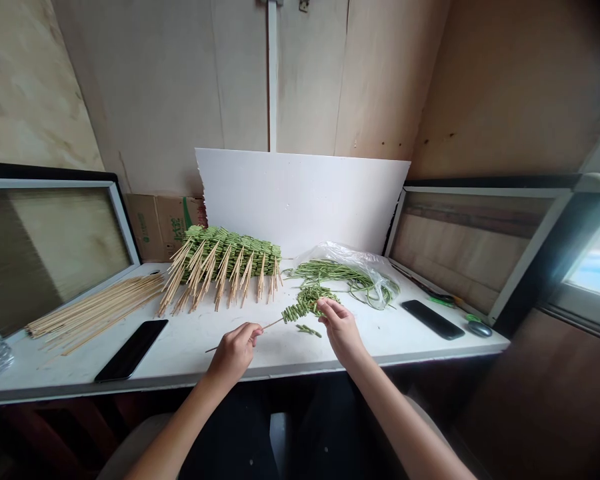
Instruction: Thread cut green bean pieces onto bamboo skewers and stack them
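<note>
My left hand (236, 348) pinches the thin bamboo skewer (273, 325); my right hand (341, 327) grips its folded green beans (298, 310). I'd hold it level.

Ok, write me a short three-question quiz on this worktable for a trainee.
1. True or false: the left hand holds a stick by its bare end.
2. Where does the pile of bare sticks lie? A) to the left of the finished skewers B) on the floor C) in the person's lap
3. Fill in: the right hand pinches the green ___ threaded on that stick.

Key: 1 true; 2 A; 3 beans.
</note>
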Action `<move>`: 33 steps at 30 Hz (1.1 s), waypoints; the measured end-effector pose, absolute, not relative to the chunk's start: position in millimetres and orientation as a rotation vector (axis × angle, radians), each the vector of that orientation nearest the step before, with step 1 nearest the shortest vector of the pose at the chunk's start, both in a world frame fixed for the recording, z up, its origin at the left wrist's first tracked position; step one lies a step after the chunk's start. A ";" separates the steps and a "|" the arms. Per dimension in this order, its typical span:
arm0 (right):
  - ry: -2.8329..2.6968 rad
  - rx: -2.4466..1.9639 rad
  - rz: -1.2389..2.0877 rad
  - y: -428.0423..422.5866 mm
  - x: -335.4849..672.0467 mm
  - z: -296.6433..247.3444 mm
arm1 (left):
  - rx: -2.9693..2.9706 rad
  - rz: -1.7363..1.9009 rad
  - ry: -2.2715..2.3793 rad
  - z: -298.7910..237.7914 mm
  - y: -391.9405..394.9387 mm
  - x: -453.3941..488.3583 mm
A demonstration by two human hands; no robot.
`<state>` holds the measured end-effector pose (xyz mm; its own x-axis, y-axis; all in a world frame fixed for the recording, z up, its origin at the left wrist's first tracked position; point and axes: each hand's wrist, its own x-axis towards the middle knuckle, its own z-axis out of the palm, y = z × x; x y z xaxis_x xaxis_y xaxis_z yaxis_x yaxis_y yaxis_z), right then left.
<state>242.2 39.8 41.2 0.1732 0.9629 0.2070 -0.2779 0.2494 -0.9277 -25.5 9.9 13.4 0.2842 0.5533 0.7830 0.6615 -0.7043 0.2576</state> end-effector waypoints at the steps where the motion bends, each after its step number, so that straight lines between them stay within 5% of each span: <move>1: -1.005 -0.887 1.058 38.7 241.5 42.2 | -2.420 -1.382 -1.183 14.4 9.5 -25.5; 33: -1.127 -0.796 1.000 26.9 231.9 50.1 | -2.490 -1.397 -1.317 15.1 9.7 -24.4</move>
<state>231.9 26.9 50.1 0.1143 0.9318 0.3446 -0.2319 0.3623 -0.9027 -24.4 9.7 15.1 0.2543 0.6643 0.7029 0.6620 -0.6494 0.3743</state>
